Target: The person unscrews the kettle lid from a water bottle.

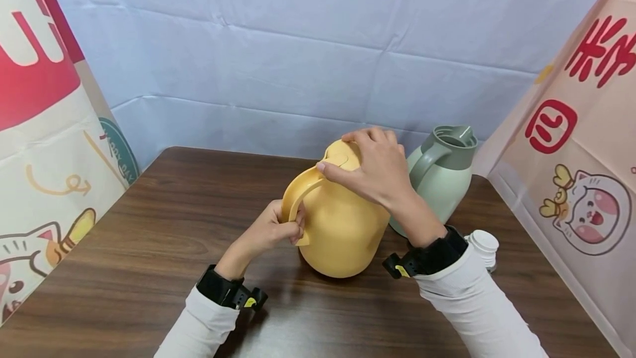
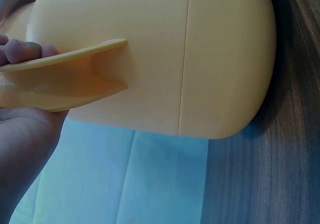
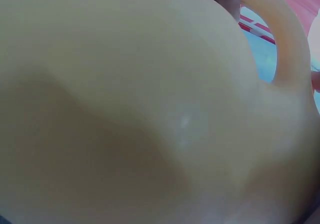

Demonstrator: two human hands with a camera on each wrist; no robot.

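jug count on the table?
2. The yellow jug is in the left hand, with the right hand on its top; the green jug stands to its right. Others could be hidden.

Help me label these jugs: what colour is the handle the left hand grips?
The handle is yellow, clearest in the head view.

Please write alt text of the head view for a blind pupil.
A person's left hand grips the handle of a yellow jug; the right hand holds its top. A green jug stands to the right on a brown table.
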